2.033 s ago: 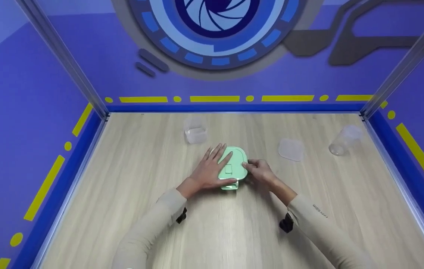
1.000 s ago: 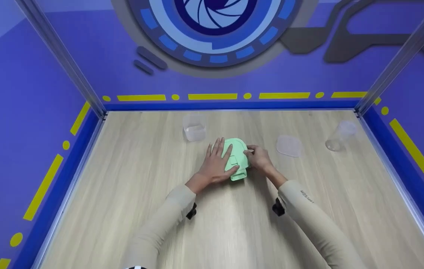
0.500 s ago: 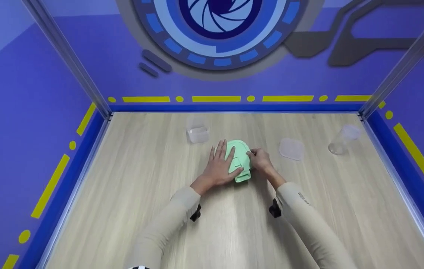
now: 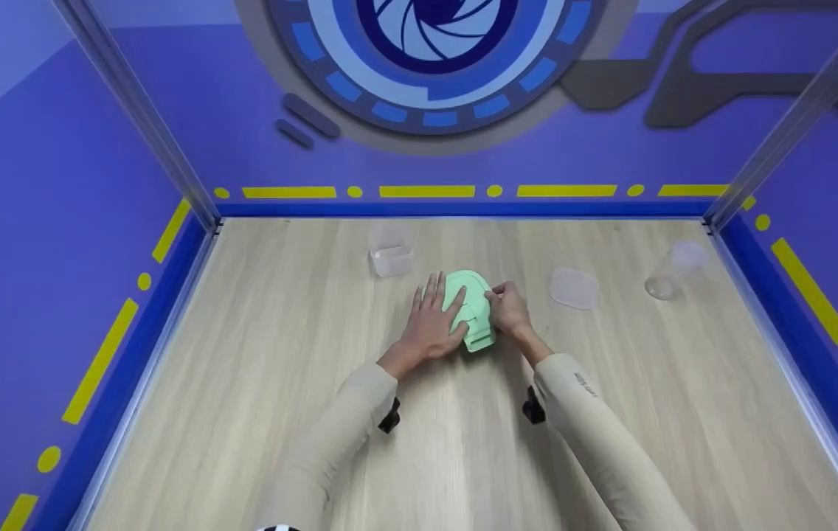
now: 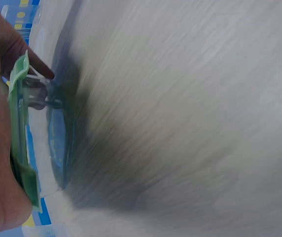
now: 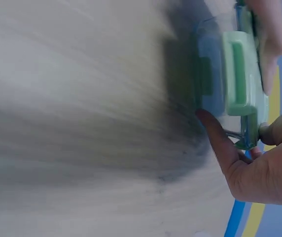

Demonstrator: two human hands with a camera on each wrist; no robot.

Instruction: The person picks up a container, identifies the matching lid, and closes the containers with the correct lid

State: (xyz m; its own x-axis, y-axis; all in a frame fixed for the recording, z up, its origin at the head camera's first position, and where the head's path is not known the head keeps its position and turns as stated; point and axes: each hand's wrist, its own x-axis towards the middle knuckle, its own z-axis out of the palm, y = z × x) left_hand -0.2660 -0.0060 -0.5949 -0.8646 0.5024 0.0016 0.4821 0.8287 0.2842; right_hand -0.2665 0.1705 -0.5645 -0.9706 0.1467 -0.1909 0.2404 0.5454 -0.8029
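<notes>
Head view shows your left hand [image 4: 430, 324] spread, fingers straight, on the green lid [image 4: 476, 293] and your right hand [image 4: 510, 308] gripping the clear box [image 6: 214, 101] by its side, mid-table [image 4: 301, 332], so it's best to press evenly and hold it steady.

Clear container [image 6: 213, 101] with a green lid [image 6: 253, 86], one corner in the right hand [image 6: 262, 173]

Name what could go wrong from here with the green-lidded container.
The green-lidded container might slide or turn, since the left grip rests on top with fingers spread while the right grip pinches its right side. The near flap juts outward, so that side may not be secured and the lid could lift there.
</notes>
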